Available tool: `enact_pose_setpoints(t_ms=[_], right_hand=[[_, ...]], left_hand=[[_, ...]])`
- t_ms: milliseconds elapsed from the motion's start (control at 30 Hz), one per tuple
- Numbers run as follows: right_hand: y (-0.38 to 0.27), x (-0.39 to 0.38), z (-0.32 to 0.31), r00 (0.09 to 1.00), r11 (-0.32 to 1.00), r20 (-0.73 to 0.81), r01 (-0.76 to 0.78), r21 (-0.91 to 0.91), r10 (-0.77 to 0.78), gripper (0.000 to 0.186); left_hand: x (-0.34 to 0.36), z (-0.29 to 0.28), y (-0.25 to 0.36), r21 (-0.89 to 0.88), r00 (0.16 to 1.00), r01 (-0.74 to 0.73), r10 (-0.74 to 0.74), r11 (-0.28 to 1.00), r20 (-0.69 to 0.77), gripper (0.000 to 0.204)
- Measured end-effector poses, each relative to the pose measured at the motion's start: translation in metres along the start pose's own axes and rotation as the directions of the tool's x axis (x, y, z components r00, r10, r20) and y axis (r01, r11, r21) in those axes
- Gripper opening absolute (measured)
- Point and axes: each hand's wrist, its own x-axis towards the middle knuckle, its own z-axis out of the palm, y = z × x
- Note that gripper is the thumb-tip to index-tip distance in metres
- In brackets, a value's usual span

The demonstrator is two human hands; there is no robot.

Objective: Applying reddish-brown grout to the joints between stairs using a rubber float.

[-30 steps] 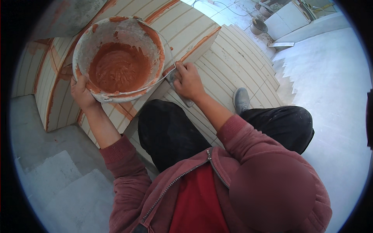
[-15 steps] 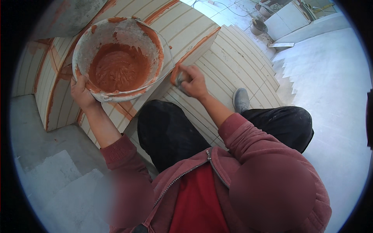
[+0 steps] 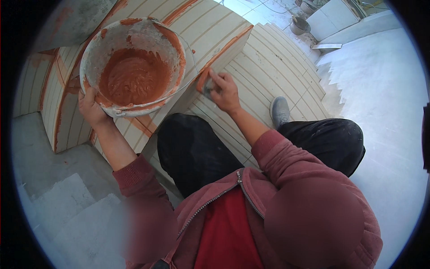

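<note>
My left hand [image 3: 95, 107] grips the near left rim of a round, stained whitish bucket [image 3: 111, 45]. Thick orange-red grout [image 3: 135, 76] lies in its bottom and smears its rim, and its wire handle [image 3: 195, 58] hangs to the right. The bucket is over a tiled step [image 3: 215, 24] with orange grout along its edge and some joints. My right hand [image 3: 226, 94] is closed round a small flat spreader [image 3: 204, 85], its face coated with grout. The spreader is against or very close to the step's front edge; contact cannot be told. My fingers partly hide it.
Lower tiled steps [image 3: 264, 67] fan out to the right, where my shoe [image 3: 279, 111] rests. A pale, patchy surface [image 3: 376, 89] runs along the right. Another bucket [image 3: 300, 26] stands at the far right near a metal strip [image 3: 327, 46]. Grey concrete [image 3: 62, 179] lies at lower left.
The bucket and my left hand have shifted slightly left and up in view. My right hand keeps its hold, and the spreader's grout-coated face now shows more clearly at the step edge.
</note>
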Motion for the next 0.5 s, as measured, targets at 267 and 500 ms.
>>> enact_pose_setpoints(t_ms=[267,500], right_hand=[[0.002,0.009,-0.001,0.987,0.986,-0.118,0.090,-0.142,-0.107,0.057],[0.014,0.002,-0.006,0.999,0.996,-0.033,0.009,-0.093,-0.012,0.053]], left_hand=[[-0.002,-0.001,0.001,-0.012,1.000,-0.009,0.010,1.000,0.010,0.041],[-0.003,0.004,0.005,-0.032,1.000,0.015,-0.016,0.999,-0.004,0.038]])
